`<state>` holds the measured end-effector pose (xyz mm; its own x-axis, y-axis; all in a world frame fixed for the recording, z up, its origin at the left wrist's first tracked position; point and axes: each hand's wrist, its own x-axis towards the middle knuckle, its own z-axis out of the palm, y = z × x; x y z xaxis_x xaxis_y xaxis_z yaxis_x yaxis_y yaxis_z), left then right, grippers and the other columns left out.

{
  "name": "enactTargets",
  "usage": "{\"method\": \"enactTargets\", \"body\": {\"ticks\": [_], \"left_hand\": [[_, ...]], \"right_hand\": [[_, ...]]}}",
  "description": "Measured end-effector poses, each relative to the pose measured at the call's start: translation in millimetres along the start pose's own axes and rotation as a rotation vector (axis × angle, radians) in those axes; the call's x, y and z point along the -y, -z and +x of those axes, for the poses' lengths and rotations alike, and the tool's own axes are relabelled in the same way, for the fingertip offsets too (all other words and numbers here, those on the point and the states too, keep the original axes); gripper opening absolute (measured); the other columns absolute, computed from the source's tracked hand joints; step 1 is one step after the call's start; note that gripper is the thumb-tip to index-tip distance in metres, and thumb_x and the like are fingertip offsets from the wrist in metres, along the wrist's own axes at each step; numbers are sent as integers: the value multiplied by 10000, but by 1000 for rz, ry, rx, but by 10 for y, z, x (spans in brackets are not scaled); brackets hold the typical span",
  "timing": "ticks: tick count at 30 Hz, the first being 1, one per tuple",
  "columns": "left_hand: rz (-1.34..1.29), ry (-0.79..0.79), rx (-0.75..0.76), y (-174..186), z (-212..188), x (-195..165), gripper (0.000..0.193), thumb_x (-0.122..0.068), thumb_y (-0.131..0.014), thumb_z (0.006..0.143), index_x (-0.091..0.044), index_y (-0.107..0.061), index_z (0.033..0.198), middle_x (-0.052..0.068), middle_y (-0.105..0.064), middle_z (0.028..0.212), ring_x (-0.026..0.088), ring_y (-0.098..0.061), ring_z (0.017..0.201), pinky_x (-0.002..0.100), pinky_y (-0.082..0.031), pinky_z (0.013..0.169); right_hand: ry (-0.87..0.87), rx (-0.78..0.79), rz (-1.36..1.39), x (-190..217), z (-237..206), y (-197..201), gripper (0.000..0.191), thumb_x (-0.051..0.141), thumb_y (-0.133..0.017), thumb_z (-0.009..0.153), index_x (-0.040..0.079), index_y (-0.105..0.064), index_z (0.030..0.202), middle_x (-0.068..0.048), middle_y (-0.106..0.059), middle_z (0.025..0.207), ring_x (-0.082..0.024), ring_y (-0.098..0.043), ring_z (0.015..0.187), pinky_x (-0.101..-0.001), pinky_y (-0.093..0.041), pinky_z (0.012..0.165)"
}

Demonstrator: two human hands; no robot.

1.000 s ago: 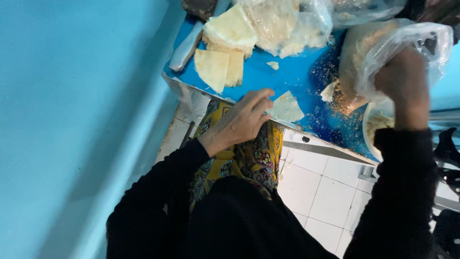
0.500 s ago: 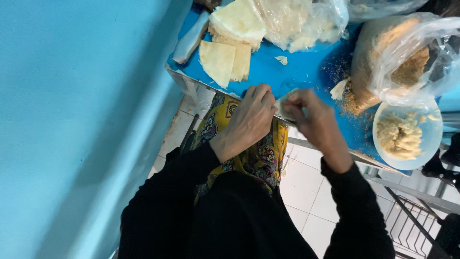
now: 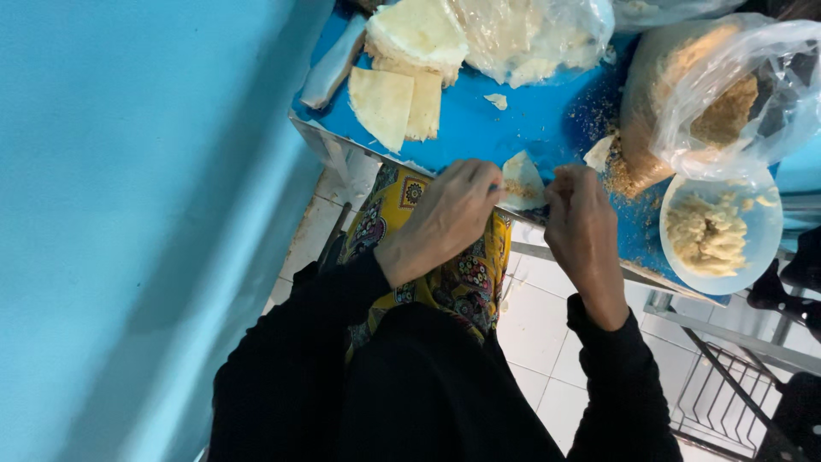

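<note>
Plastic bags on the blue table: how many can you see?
2: a clear bag of pale sheets at the far edge, and a bag of brown crumbs at right. More may lie beyond the frame.

Left hand (image 3: 445,218) at frame centre, fingers pinching edge of small folded pastry sheet (image 3: 520,181) on blue table (image 3: 530,120). Right hand (image 3: 583,227) just right of it, fingertips bunched at sheet's right edge. Cut pastry wedges (image 3: 393,103) upper centre-left; pastry stack (image 3: 419,32) above. Clear bag of brown crumbs (image 3: 684,94) upper right. Bowl of pale filling (image 3: 720,235) right, overhanging table edge. Patterned yellow cloth (image 3: 428,257) on lap below.
</note>
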<state>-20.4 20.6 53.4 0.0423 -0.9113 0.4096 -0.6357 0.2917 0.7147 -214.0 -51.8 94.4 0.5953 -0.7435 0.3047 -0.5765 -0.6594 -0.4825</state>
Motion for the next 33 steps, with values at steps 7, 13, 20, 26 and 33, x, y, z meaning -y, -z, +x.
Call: {"method": "enactTargets", "body": {"ticks": [7, 13, 20, 26, 33], "left_hand": [[-41, -75, -14, -65, -109, -54, 259, -53, -643, 952, 11, -573, 1193, 154, -653, 1169, 316, -603, 1024, 406, -534, 884], [150, -139, 112, -173, -90, 73, 292, 38, -614, 922, 29, -602, 1213, 124, -618, 1206, 265, -567, 1050, 349, -530, 953], [155, -190, 88, -128, -46, 115, 327, 15, -651, 890, 7, -632, 1216, 103, -597, 1134, 252, -561, 1025, 343, -522, 936], [130, -195, 104, -95, -23, 105, 334, 9, -659, 904, 15, -627, 1236, 100, -593, 1125, 252, -559, 1002, 349, -527, 919], [74, -234, 84, -71, -2, 173, 301, 13, -656, 892, -21, -637, 1191, 81, -617, 1105, 240, -583, 957, 342, -557, 841]], "right_hand": [[-79, 111, -20, 39, 65, 84, 386, -57, -672, 927, -27, -493, 1268, -189, -681, 936, -363, -697, 815, -447, -537, 696], [-32, 147, -87, 56, 89, 67, 349, -59, -618, 963, -32, -472, 1279, -197, -662, 928, -393, -671, 832, -480, -522, 709], [-99, 177, -17, 99, 94, 107, 356, -70, -579, 1014, -30, -436, 1338, -201, -657, 939, -375, -672, 802, -463, -509, 674], [-54, 159, 158, 142, 77, 127, 430, -145, -499, 1034, -14, -348, 1416, -183, -628, 1080, -289, -763, 996, -385, -571, 698], [-28, 180, 197, 185, 99, 116, 475, -136, -543, 985, 11, -370, 1402, -195, -681, 1174, -295, -759, 1093, -393, -604, 782]]}}
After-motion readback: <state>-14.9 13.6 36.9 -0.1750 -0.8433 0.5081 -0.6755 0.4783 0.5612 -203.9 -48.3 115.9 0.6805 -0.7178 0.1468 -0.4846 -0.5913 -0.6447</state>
